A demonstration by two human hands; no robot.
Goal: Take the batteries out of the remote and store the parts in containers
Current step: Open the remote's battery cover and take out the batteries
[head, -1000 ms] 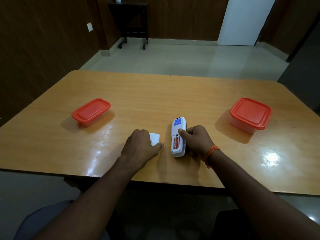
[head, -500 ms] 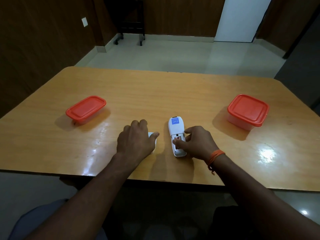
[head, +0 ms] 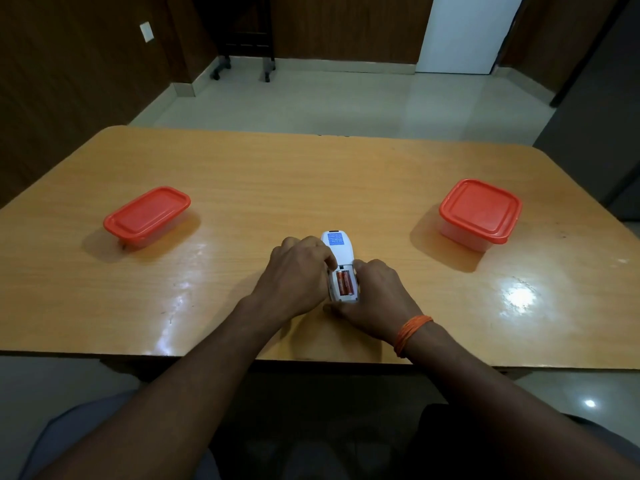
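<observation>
though opened, the remote [head: 341, 251] held both batteries [head: 345, 283]; left hand [head: 296, 277] and right hand [head: 379, 296] clasped it; left box [head: 147, 214] at ten o'clock, right box [head: 479, 209] at two, sat lidded.

remote [head: 341, 251] edges: 9 o'clock side covered by left grip [head: 294, 275]; 3 o'clock side and near end covered by right grip [head: 377, 296].
blue label [head: 336, 240]: print too small to read.
batteries [head: 345, 282]: markings illegible.
left container [head: 147, 216], right container [head: 479, 211]: contents hidden under red lids.
worktop [head: 311, 181]: 9 and 3 o'clock corners cut off.
dark stand [head: 242, 29], 12 o'clock: top cut off.
</observation>
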